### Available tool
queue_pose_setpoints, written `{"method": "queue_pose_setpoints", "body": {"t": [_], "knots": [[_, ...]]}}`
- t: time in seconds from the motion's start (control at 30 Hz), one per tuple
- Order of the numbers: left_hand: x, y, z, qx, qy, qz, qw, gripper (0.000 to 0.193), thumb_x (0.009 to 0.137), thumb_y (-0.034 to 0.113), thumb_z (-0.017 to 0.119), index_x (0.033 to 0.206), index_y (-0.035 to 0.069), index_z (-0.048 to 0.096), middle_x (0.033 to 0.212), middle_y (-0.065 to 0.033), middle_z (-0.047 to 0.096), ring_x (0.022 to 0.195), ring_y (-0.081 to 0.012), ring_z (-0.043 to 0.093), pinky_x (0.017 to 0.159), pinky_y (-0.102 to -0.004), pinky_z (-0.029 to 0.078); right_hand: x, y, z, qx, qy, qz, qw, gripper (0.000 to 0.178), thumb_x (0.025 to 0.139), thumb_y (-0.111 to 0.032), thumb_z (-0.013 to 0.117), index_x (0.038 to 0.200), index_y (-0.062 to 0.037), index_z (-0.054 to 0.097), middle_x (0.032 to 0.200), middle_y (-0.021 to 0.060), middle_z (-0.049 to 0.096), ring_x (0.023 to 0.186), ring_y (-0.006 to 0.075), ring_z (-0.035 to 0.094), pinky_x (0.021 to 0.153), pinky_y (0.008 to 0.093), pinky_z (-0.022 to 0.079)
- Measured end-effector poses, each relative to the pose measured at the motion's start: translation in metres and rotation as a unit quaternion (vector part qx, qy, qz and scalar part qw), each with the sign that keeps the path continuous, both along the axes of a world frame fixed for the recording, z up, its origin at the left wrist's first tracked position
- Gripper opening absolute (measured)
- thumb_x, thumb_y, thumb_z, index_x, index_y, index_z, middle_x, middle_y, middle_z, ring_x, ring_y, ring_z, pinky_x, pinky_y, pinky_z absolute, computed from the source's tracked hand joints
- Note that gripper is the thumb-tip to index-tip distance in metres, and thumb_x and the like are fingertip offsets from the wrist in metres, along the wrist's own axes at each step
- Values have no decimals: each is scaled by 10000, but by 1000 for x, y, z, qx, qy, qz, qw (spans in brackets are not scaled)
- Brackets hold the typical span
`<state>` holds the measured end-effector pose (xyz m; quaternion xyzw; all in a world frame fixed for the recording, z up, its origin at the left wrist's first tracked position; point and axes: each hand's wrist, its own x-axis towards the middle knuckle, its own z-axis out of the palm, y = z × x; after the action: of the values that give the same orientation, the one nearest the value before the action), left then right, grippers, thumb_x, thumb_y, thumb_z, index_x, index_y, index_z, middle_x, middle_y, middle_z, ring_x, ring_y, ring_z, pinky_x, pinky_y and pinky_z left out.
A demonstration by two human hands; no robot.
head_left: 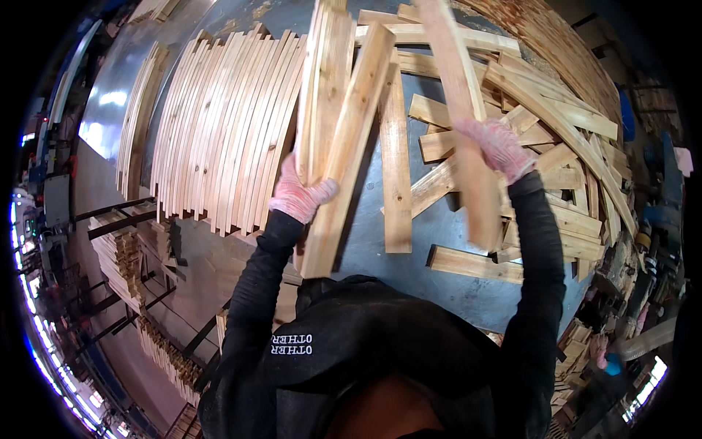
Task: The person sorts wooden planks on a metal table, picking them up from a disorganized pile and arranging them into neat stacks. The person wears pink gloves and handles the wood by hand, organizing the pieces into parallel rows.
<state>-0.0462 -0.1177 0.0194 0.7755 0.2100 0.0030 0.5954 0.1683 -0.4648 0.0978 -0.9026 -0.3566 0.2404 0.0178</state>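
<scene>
My left hand (301,192), in a pink and white work glove, is closed round several wooden boards (327,95) standing on edge beside the packed row. One more board (352,146) leans at a slant against them, by my left thumb. My right hand (499,148), gloved alike, grips a long wooden board (451,73) that is smeared by motion over the heap. Between my hands a single board (395,161) lies on the metal table (365,235).
A tight row of boards (227,124) stands on the left of the table, with a smaller bundle (141,121) beyond it. Loose boards (563,190) lie criss-crossed at the right. Stacked wood (121,256) sits on racks below the left edge. A large wood panel (541,36) is at the far right.
</scene>
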Motion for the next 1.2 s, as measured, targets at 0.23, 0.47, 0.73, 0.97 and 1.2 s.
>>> {"method": "queue_pose_setpoints", "body": {"t": [0.23, 0.47, 0.73, 0.97, 1.2], "knots": [[-2, -1, 10, 303, 129, -43, 943, 1043, 758, 467, 778, 1483, -50, 234, 1417, -297, 441, 1296, -396, 472, 1069, -421, 404, -84, 161, -87, 286, 244, -384, 844, 918, 899, -591, 387, 1405, 167, 280, 1296, 293, 551, 1256, 380, 521, 1050, 414, 411], [-44, -41, 2, 467, 236, -147, 839, 1178, 688, 596, 731, 1525, 16, 139, 1519, -338, 219, 1400, -459, 274, 1129, -532, 254, -122, 188, -110, 179, 209, -367, 888, 923, 942, -704, 294, 1411, 89, 360, 1107, 310, 641, 1083, 457, 598, 934, 480, 453], [-28, -25, 9, 383, 268, -81, 881, 1124, 704, 453, 741, 1535, 22, 118, 1492, -280, 293, 1378, -403, 333, 1136, -478, 282, -103, 168, -117, 143, -5, -367, 919, 748, 964, -590, 395, 1455, -26, 391, 1239, 281, 601, 1170, 429, 564, 985, 467, 437], [-51, 28, 1, -216, -38, -71, 973, 1024, 780, 402, 721, 1529, -30, 171, 1497, -207, 363, 1393, -285, 361, 1133, -374, 312, -159, 176, -122, 485, 426, -386, 659, 799, 983, -634, 376, 1395, 47, 453, 1249, 188, 606, 1126, 268, 593, 1039, 370, 431], [-46, -17, 3, -615, -42, -58, 785, 1030, 722, 451, 789, 1510, 35, 273, 1421, -159, 478, 1248, -285, 532, 1051, -399, 443, -177, 172, -76, 683, 543, -322, 367, 604, 995, -292, 557, 1494, -47, 322, 1363, 113, 529, 1236, 217, 520, 1069, 344, 408]]}}
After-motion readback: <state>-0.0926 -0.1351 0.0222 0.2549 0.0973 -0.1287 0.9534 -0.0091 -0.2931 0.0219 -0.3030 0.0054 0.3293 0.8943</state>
